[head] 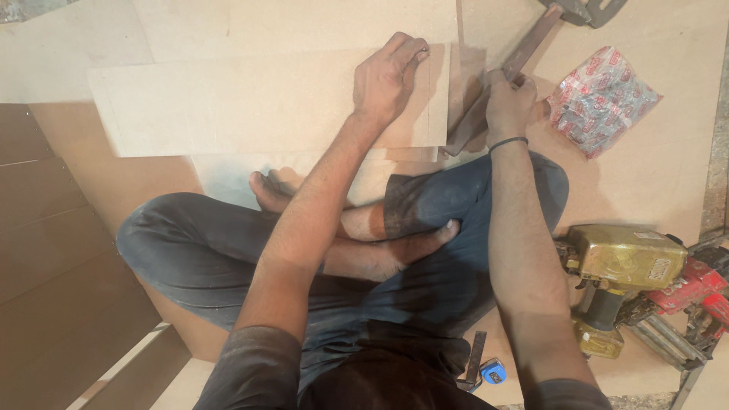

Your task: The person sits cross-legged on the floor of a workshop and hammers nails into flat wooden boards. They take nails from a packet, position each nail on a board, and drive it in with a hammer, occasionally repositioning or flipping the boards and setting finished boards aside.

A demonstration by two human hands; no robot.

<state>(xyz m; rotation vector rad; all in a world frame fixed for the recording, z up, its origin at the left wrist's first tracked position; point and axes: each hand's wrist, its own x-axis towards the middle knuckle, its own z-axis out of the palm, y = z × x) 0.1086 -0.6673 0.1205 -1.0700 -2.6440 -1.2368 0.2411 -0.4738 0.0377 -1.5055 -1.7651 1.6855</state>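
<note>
I sit cross-legged on large fibreboard sheets. My left hand (389, 76) presses flat on a long pale board piece (250, 102) lying across in front of my feet, near its right end. My right hand (510, 102) grips the wooden handle of a hammer (524, 53), whose metal head points away toward the top right. The handle's lower end rests just past the board's right edge.
A red and clear plastic packet (600, 99) lies right of the hammer. A brass-coloured nail gun (619, 266) and a red nail gun (695, 292) sit by my right knee. A small blue object (493, 372) lies near my hip. Dark brown boards (53, 266) are stacked at left.
</note>
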